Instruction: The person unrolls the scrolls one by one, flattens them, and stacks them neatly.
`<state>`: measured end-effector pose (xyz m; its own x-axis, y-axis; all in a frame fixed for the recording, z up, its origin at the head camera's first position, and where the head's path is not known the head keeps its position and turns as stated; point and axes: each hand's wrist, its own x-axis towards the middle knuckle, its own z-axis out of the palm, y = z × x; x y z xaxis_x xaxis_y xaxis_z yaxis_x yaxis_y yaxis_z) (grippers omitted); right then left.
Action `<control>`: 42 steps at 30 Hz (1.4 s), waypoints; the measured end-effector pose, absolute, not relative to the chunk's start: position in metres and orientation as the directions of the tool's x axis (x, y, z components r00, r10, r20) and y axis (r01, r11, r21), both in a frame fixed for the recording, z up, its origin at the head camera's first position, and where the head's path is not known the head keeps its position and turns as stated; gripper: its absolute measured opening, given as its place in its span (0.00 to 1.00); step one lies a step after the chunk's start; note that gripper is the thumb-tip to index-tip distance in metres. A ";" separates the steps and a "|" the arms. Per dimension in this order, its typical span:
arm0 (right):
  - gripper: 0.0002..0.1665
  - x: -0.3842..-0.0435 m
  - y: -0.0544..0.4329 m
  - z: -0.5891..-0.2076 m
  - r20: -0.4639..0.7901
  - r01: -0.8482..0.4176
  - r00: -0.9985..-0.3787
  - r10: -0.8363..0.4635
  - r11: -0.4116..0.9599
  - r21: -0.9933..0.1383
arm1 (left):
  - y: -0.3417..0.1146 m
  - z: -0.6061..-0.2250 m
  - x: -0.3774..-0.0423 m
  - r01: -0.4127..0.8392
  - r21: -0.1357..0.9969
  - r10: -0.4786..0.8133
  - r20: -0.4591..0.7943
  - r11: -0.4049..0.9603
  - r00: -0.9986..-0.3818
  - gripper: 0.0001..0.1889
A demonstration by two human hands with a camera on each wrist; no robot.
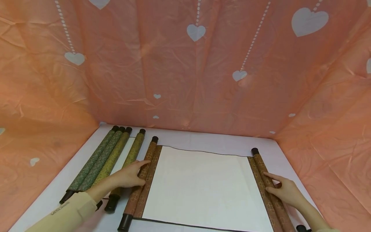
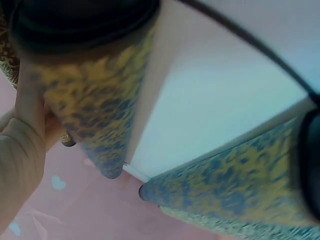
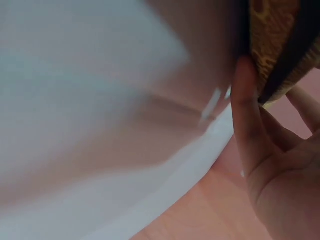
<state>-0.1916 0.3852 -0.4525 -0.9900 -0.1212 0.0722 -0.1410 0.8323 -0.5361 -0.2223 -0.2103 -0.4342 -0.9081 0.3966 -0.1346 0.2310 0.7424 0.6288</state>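
Note:
A brown-patterned hanging scroll [image 1: 205, 183] lies partly unrolled, its blank white sheet between two rollers with black end knobs. My left hand [image 1: 128, 174] holds the left roller [image 1: 132, 201], thumb toward its near part and index finger farther up. On the opposite side, my right hand [image 1: 285, 190] grips the right roller [image 1: 261, 164] from its outer edge with thumb and fingers. In the right wrist view the thumb [image 3: 245, 115] lies against that roller's patterned edge. Beneath the left forearm is a yellow-green scroll [image 1: 134, 149], slightly opened; its two rollers fill the left wrist view.
Two dark green rollers [image 1: 92, 161] lie side by side at the left of the white table [image 1: 200, 138]. A black knob [image 1: 301, 228] shows at the lower right edge. Orange sheeting with white hearts [image 1: 174, 71] encloses the table at the back and sides.

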 end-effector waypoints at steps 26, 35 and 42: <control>0.37 -0.263 0.395 -0.443 0.069 -0.147 -0.989 -0.131 0.822 -0.550 | -0.196 -0.418 -0.296 0.190 0.632 0.393 -0.196 0.751 -0.898 0.45; 0.37 -0.273 0.390 -0.448 0.049 -0.145 -0.989 -0.143 0.809 -0.570 | -0.195 -0.419 -0.299 0.206 0.608 0.397 -0.197 0.766 -0.896 0.45; 0.37 -0.278 0.385 -0.451 0.040 -0.156 -0.986 -0.159 0.830 -0.536 | -0.198 -0.424 -0.302 0.222 0.563 0.395 -0.205 0.796 -0.896 0.44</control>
